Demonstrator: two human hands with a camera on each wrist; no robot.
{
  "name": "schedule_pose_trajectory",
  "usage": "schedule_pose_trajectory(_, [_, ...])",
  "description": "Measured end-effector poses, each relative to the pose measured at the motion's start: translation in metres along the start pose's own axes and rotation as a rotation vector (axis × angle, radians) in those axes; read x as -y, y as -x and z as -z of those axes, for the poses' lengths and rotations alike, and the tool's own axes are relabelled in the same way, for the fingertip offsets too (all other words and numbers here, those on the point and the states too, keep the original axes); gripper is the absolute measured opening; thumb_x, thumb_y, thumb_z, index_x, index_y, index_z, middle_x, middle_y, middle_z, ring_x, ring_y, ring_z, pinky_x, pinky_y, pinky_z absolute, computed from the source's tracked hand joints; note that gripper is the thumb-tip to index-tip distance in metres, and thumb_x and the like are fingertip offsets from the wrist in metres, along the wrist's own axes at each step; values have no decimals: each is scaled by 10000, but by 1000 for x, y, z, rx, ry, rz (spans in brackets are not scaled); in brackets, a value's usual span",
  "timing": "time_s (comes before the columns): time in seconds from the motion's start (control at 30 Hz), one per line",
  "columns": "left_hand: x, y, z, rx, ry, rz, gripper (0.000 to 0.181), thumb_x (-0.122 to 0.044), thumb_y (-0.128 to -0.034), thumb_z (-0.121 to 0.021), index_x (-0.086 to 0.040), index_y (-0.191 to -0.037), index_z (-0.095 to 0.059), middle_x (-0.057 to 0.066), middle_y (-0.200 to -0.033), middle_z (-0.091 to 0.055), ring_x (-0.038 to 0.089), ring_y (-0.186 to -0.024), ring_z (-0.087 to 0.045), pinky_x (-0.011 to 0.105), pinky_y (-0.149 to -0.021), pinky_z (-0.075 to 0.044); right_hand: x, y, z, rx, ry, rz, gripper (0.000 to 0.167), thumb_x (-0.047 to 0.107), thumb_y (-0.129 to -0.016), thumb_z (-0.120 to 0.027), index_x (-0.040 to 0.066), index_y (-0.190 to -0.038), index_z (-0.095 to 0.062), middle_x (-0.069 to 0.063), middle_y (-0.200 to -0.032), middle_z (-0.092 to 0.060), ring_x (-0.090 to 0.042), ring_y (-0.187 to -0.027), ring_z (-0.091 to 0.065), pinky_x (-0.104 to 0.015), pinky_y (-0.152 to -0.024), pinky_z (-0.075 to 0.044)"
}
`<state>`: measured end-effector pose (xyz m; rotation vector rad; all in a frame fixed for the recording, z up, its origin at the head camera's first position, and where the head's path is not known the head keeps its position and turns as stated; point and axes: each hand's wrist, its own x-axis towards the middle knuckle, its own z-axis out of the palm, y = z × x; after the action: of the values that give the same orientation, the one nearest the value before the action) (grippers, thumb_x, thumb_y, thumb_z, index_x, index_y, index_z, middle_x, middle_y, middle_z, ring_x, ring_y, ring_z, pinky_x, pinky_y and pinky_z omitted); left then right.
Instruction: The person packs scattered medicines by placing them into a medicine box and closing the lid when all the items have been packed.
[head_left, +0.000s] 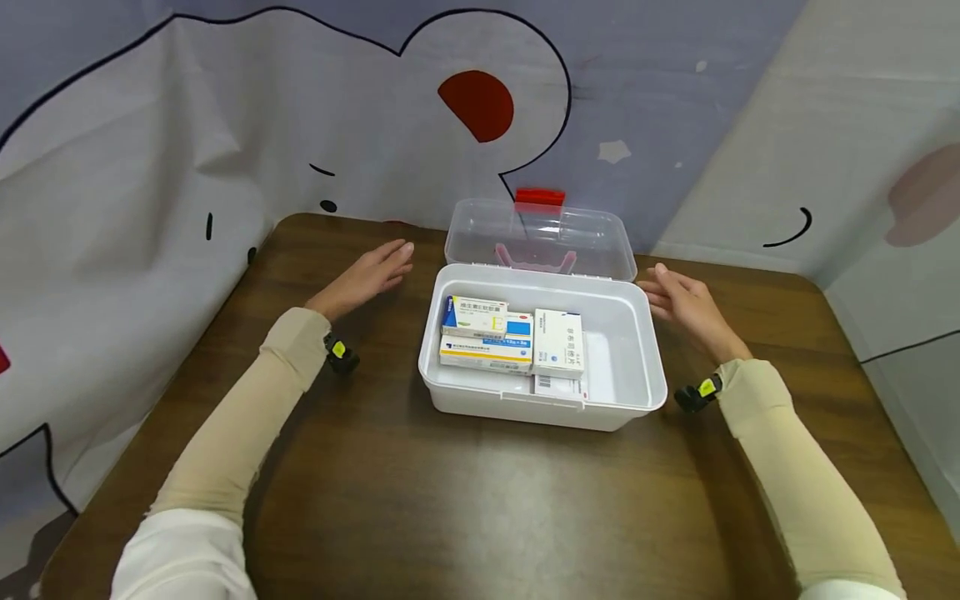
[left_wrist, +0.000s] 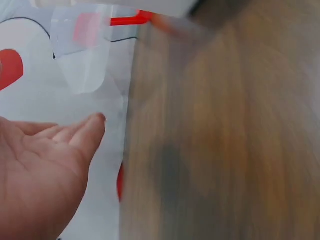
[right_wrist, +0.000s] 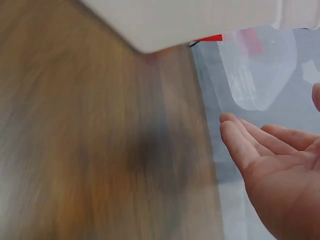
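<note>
A white plastic box point(head_left: 517, 406) stands on the table with its clear lid point(head_left: 585, 237) tipped back behind it. Several medicine boxes lie inside, toward the left and middle: a white and blue one point(head_left: 475, 317) on top, a yellow-striped one point(head_left: 486, 354) under it, and a white one point(head_left: 558, 342) beside them. My left hand point(head_left: 366, 279) is apart from the box on its left, fingers extended, holding nothing. On the other side, my right hand point(head_left: 690, 312) is near the box's right wall with relaxed fingers and nothing held. Both palms show in the wrist views.
The brown wooden table point(head_left: 480, 517) extends in front of the box and to both sides. A cartoon-print cloth point(head_left: 337, 108) hangs behind the table. The lid carries a red latch point(head_left: 540, 197) and a pink handle point(head_left: 534, 260).
</note>
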<state>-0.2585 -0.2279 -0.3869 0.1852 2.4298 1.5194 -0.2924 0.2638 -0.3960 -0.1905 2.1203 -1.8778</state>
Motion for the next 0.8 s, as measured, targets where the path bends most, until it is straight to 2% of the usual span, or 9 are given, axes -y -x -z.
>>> schedule_pose_trajectory(0.1, [-5, -15, -6, 40, 194, 17, 862, -632, -853, -408, -105, -1474, -127, 103, -1458, -323, 204, -1293, -386, 355, -1029, -354, 6, -9, -9, 24, -89, -31, 728, 437, -930, -431, -63, -1416, -221, -201, -1295, -493, -78, -996, -605, -233, -823, -500])
schedule_pose_trajectory(0.17, [-7, -24, -10, 66, 342, 35, 834, -580, -873, -438, -97, -1472, -116, 128, -1437, -352, 218, -1275, -410, 362, -1021, -362, 6, -16, -13, 49, -156, -35, 699, 417, -944, -408, -81, -1403, -234, -124, -1164, -598, -104, -962, -622, -248, -792, -517])
schedule_pose_trajectory(0.23, [-8, -32, -15, 95, 484, 47, 782, -488, -907, -461, -77, -1469, -106, 157, -1420, -363, 246, -1265, -421, 375, -1014, -366, 6, -21, -17, 74, -225, -39, 661, 384, -961, -384, -101, -1387, -240, -60, -1038, -652, -145, -933, -636, -282, -763, -531])
schedule_pose_trajectory(0.3, [-8, -39, -20, 116, 586, 51, 696, -381, -938, -464, -58, -1462, -140, 180, -1406, -370, 275, -1253, -430, 383, -1005, -373, 5, -23, -20, 97, -274, -40, 620, 341, -976, -367, -109, -1380, -230, -48, -999, -663, -164, -911, -640, -303, -743, -537])
schedule_pose_trajectory(0.37, [-8, -43, -24, 119, 617, 51, 611, -303, -947, -464, -55, -1448, -216, 177, -1386, -396, 279, -1230, -455, 374, -984, -395, 5, -25, -23, 109, -310, -38, 573, 295, -981, -376, -104, -1370, -245, -54, -988, -664, -173, -892, -645, -317, -730, -542])
schedule_pose_trajectory(0.5, [-8, -47, -29, 114, 588, 41, 519, -226, -947, -464, -60, -1417, -321, 145, -1366, -434, 263, -1198, -489, 375, -964, -417, 6, -27, -24, 107, -369, -18, 515, 199, -971, -432, -98, -1363, -283, -88, -969, -670, -184, -858, -660, -321, -719, -546])
schedule_pose_trajectory(0.57, [-9, -47, -30, 110, 586, 38, 508, -205, -946, -468, -61, -1414, -332, 140, -1359, -446, 263, -1190, -498, 382, -958, -422, 7, -28, -23, 94, -397, -1, 503, 144, -960, -456, -104, -1365, -289, -117, -969, -669, -200, -849, -665, -325, -718, -547])
schedule_pose_trajectory(0.67, [-11, -46, -30, 112, 634, 25, 506, -152, -948, -472, -35, -1415, -317, 167, -1373, -429, 276, -1206, -483, 377, -954, -422, 10, -27, -23, 72, -432, 15, 517, 68, -939, -481, -117, -1371, -268, -157, -991, -659, -237, -865, -665, -323, -728, -545])
schedule_pose_trajectory(0.8, [-16, -44, -30, 100, 695, -8, 508, -83, -929, -502, -21, -1405, -335, 187, -1377, -420, 271, -1221, -468, 343, -942, -430, 17, -23, -22, 83, -471, 43, 551, -23, -917, -476, -91, -1398, -216, -214, -1046, -635, -305, -936, -642, -346, -807, -522])
